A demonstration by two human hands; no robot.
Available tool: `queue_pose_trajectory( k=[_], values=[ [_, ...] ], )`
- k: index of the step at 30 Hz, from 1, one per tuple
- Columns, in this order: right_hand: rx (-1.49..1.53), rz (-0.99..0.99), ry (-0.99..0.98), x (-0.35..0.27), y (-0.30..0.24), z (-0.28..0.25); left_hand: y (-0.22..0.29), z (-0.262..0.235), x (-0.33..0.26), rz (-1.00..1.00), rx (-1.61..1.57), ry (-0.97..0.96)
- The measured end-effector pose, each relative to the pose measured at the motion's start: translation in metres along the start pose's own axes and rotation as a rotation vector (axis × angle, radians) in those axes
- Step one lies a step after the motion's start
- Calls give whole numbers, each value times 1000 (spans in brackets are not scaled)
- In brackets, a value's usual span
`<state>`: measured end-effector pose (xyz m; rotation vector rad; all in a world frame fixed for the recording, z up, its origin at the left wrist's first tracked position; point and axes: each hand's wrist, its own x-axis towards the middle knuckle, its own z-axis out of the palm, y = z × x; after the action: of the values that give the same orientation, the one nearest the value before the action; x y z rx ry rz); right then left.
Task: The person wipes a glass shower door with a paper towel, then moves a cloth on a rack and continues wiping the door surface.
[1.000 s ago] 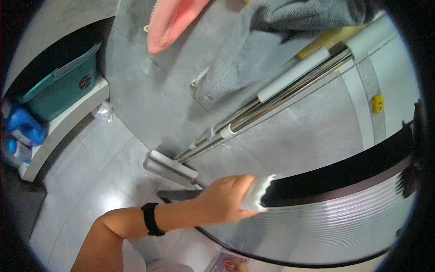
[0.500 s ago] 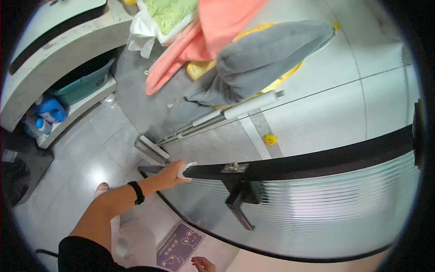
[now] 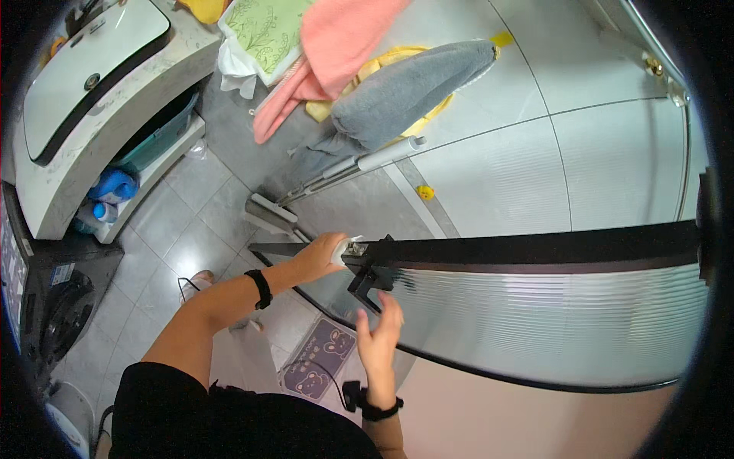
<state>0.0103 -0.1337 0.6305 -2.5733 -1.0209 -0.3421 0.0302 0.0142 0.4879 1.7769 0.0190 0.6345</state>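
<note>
A glass door with fluted panes (image 3: 527, 321) stands open in front of me, its black frame (image 3: 535, 249) running across the view. My left hand (image 3: 323, 256) is closed round a thin white wipe (image 3: 345, 249), pressed to the frame's edge beside the metal latch plate (image 3: 356, 249). Just below hangs the black door handle (image 3: 362, 286). My right hand (image 3: 380, 333) is raised close under that handle, thumb and fingers apart, with nothing in it; whether a fingertip touches the handle I cannot tell.
Grey and coral towels (image 3: 417, 96) hang beyond the door, near a squeegee mop (image 3: 271, 210). A marble-look counter (image 3: 115, 115) curves at the left, with blue bottles (image 3: 115, 187) on its shelf. Below stand a black washing machine (image 3: 65, 306) and a purple mat (image 3: 317, 359).
My left hand has slid along the frame with the wipe, up to the latch plate. My right hand has risen from the lower edge to the handle. The whole view has shifted.
</note>
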Motion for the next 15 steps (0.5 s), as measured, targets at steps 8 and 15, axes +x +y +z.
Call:
queue_pose_trajectory(
  k=[8,15],
  values=[
    [-131,130,-154,-23,-23,23,-18,-52,-46,-243,2,-466],
    [-163,165,-85,-54,-24,20,38,-88,-36,-483,-497,-182]
  ],
)
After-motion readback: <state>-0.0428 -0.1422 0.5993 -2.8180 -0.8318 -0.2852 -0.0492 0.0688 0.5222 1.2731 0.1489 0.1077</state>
